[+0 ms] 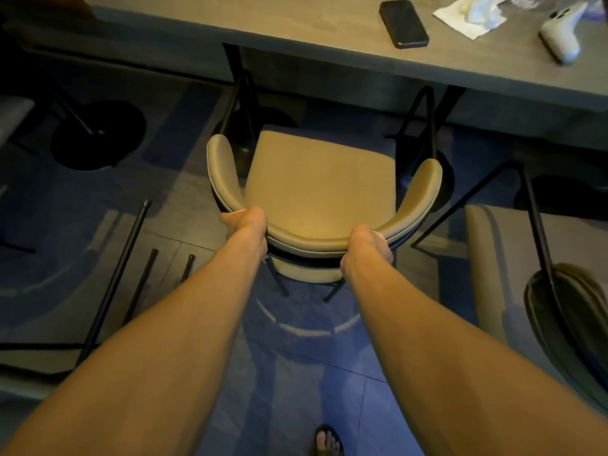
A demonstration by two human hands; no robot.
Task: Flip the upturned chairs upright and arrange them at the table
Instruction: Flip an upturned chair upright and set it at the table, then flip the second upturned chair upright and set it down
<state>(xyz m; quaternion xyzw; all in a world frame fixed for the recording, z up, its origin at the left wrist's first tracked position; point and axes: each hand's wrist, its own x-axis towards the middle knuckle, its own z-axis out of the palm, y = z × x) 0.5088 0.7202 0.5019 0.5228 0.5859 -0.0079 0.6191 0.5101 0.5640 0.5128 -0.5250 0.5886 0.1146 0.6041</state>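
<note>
An upright tan chair (316, 182) with a curved padded backrest and black metal legs stands in front of the grey table (296, 31), its seat facing the table edge. My left hand (246, 225) grips the left part of the backrest. My right hand (365, 245) grips the backrest on the right. Another chair (513, 258) lies upturned at the right, its black legs sticking up and its dark backrest low on the floor. The black legs of a further overturned chair (118, 274) show at the left.
On the table lie a black phone (404, 24), crumpled white paper (473, 14) and a white handheld device (559, 34). Round black table bases (98, 136) sit on the blue patterned carpet. My sandalled foot (329, 442) is at the bottom edge.
</note>
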